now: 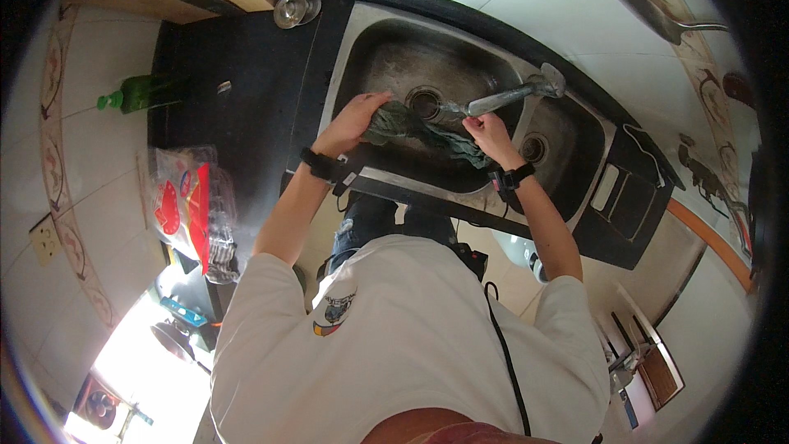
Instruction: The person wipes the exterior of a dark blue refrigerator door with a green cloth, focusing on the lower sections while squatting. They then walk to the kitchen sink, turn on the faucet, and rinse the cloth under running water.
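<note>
A wet, dark green cloth (400,123) stretches between my hands over the larger basin of a stainless steel double sink (345,43). My left hand (356,118) grips its left end, fingers towards the drain. At the cloth's right part, my right hand (490,134) is closed just below the faucet spout (499,100); its fingertips are partly hidden, and cloth hangs beside it. Water runs from the spout towards the drain (424,102), between my hands.
On the dark counter (246,61) to the left are a green bottle (142,94), a red and white plastic bag (185,203) and a glass object (293,10). The smaller basin (567,154) lies on the right. A large metal ladle (644,6) hangs at the wall.
</note>
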Tool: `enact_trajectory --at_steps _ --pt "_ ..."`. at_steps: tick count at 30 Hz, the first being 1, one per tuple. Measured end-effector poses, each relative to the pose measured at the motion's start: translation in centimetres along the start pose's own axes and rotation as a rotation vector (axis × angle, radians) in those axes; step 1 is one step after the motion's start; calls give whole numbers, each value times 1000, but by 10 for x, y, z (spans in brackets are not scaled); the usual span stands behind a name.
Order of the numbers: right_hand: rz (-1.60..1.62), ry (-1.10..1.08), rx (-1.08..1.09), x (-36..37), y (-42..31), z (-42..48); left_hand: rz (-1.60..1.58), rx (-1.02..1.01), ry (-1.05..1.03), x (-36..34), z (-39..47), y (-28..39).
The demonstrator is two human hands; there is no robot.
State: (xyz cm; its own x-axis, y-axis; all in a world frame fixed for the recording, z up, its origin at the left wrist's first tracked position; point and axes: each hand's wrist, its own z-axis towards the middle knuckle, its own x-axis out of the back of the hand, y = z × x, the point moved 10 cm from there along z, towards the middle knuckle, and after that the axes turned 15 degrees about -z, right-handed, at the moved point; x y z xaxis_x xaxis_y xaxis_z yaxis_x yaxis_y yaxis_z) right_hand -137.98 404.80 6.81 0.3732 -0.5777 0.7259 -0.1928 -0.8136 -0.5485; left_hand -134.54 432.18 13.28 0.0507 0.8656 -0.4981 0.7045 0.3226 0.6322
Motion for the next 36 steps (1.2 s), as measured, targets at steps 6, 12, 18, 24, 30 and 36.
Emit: enact_trajectory --at_steps 6,12,18,24,30,36 --pt "-139 38 -25 21 9 1 152 -368 -102 13 -15 42" --pt "322 -81 -208 11 18 15 -164 -133 63 -2 -23 69" --pt "869 37 -48 7 -35 43 535 -427 68 -28 -13 95" --pt "1122 -105 -81 -34 -63 57 1024 -607 4 -83 -5 55" --pt "408 30 307 -50 -65 32 1157 -640 -210 -108 -6 4" --pt "613 -122 164 -87 3 40 729 -345 -405 -89 -13 -15"
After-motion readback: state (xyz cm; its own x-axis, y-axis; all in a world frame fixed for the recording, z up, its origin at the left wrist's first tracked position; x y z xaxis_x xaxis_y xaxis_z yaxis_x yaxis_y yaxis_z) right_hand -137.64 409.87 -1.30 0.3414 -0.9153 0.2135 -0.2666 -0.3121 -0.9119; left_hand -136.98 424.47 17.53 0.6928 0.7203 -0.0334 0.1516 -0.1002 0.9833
